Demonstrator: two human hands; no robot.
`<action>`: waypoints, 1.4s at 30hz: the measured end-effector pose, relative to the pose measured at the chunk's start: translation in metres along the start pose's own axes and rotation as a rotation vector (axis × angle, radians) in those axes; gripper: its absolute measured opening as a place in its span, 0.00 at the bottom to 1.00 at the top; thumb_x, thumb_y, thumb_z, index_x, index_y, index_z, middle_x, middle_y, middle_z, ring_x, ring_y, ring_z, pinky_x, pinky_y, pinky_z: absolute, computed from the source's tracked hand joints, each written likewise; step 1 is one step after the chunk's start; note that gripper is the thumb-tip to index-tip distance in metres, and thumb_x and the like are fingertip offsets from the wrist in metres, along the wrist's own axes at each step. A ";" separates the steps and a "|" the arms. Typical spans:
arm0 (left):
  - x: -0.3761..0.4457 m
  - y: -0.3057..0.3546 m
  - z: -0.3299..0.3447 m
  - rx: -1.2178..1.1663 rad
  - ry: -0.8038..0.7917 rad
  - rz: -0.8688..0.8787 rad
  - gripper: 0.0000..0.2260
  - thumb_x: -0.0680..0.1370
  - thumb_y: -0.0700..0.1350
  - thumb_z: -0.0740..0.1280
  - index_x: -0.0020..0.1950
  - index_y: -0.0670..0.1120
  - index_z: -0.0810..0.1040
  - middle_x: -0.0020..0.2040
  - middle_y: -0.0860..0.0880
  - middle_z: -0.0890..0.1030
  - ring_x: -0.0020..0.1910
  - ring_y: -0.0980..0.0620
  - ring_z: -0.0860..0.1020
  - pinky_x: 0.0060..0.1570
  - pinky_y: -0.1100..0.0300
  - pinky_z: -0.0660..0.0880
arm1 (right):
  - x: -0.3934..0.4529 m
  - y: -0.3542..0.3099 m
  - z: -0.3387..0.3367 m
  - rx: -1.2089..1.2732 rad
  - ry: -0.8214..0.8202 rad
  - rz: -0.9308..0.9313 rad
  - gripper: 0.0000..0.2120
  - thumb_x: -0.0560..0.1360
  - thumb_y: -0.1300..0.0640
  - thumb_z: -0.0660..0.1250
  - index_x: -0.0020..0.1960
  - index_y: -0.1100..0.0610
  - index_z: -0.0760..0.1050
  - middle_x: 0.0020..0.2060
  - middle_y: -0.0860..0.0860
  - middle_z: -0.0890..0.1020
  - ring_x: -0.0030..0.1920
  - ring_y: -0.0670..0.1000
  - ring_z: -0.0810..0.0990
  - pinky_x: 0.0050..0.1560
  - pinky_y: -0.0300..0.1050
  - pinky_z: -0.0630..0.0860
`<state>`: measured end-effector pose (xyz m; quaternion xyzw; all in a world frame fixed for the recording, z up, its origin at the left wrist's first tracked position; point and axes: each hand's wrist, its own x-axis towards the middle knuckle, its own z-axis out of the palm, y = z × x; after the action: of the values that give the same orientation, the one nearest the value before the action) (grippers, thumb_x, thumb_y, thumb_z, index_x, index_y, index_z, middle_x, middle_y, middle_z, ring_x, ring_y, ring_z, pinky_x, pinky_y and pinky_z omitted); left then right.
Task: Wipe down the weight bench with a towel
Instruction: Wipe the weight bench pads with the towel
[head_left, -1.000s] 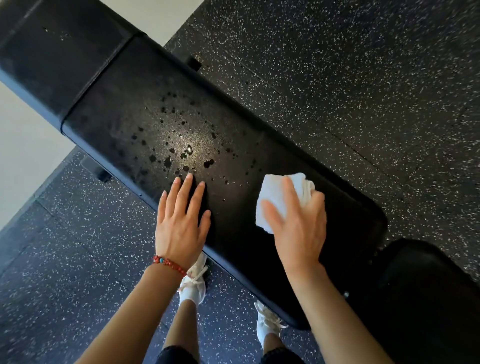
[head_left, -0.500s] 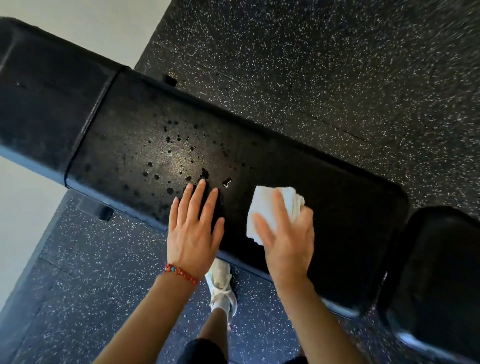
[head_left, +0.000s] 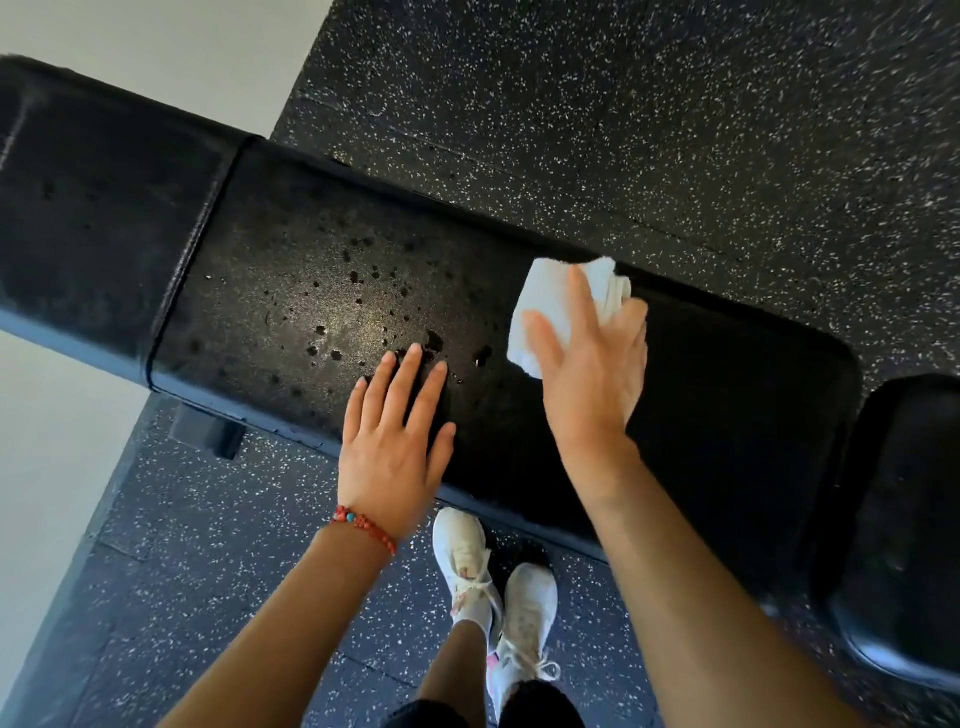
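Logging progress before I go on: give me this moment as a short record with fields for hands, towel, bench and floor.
left hand: flat on bench, fingers spread, holding nothing
right hand: pressing towel onto bench
towel: white, folded, near far edge of bench
bench: black pad
droplets: on the pad, left of the towel
floor: black speckled
shoes: white, beside bench

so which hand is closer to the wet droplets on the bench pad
Left. The left hand lies flat on the bench pad, fingertips touching the nearest droplets. The right hand presses the towel further right, beside the wet patch.
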<state>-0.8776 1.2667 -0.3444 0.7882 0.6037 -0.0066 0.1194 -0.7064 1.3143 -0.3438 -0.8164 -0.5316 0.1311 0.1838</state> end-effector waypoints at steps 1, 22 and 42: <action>0.000 0.000 -0.001 -0.007 -0.001 0.002 0.23 0.77 0.52 0.53 0.70 0.43 0.67 0.71 0.41 0.66 0.70 0.40 0.63 0.68 0.45 0.53 | -0.016 0.001 -0.001 -0.006 -0.012 -0.011 0.25 0.72 0.44 0.66 0.66 0.52 0.69 0.51 0.63 0.72 0.47 0.61 0.73 0.50 0.53 0.72; -0.004 -0.078 -0.013 -0.029 0.014 -0.026 0.24 0.78 0.52 0.53 0.69 0.41 0.68 0.71 0.39 0.66 0.70 0.37 0.62 0.67 0.41 0.56 | -0.094 -0.035 0.014 0.015 -0.092 0.012 0.25 0.72 0.46 0.67 0.66 0.53 0.70 0.51 0.66 0.72 0.45 0.64 0.73 0.48 0.57 0.74; 0.012 -0.136 -0.023 -0.031 0.069 0.226 0.22 0.78 0.50 0.54 0.69 0.42 0.69 0.70 0.40 0.68 0.70 0.40 0.64 0.68 0.43 0.56 | -0.133 -0.103 0.046 -0.071 0.046 0.107 0.25 0.71 0.42 0.59 0.58 0.58 0.78 0.41 0.64 0.76 0.37 0.61 0.77 0.37 0.52 0.77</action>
<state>-1.0070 1.3157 -0.3487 0.8490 0.5148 0.0434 0.1104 -0.8626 1.2378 -0.3379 -0.8524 -0.4872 0.1030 0.1595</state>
